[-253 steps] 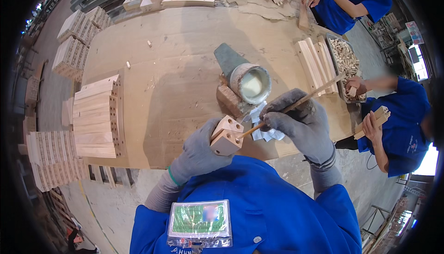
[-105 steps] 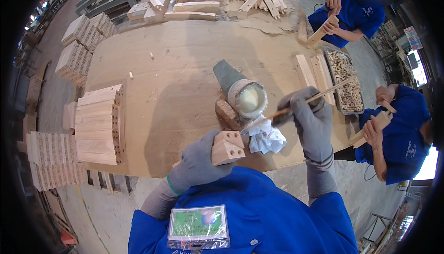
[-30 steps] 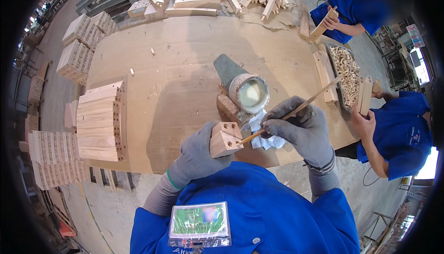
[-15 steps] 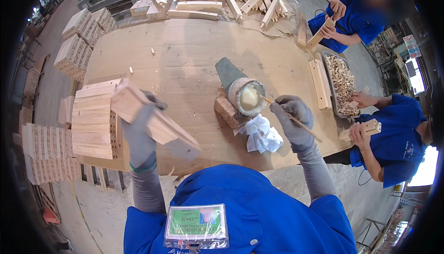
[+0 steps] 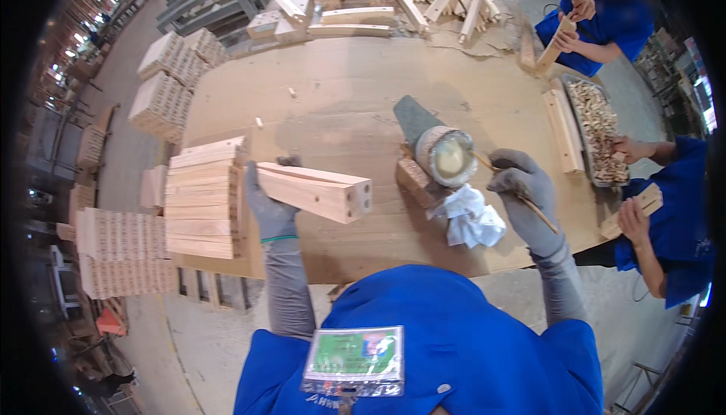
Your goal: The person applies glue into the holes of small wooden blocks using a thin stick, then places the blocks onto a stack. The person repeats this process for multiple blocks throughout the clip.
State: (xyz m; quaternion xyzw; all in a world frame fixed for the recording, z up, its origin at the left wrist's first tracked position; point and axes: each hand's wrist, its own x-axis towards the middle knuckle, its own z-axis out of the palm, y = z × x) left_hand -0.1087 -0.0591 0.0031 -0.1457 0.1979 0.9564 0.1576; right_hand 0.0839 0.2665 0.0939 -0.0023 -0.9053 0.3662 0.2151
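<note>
My left hand (image 5: 266,205), in a grey glove, grips a long wooden block (image 5: 316,190) with two holes in its end and holds it over the table beside a stack of similar blocks (image 5: 203,197). My right hand (image 5: 523,192), also gloved, holds a thin wooden stick (image 5: 541,212) whose tip dips into a tilted glue pot (image 5: 445,156). The pot leans on a small wooden block (image 5: 418,181). A crumpled white rag (image 5: 473,217) lies just below the pot.
The wide wooden table (image 5: 340,105) bears loose planks (image 5: 563,129) and a tray of small wooden pieces (image 5: 597,131) at the right. Two people in blue work at the right edge. Stacks of blocks (image 5: 162,97) stand left; lumber is piled at the far edge.
My left hand has swung the wooden block out to the left, next to the stack. My right hand has moved the stick from the block's end into the glue pot.
</note>
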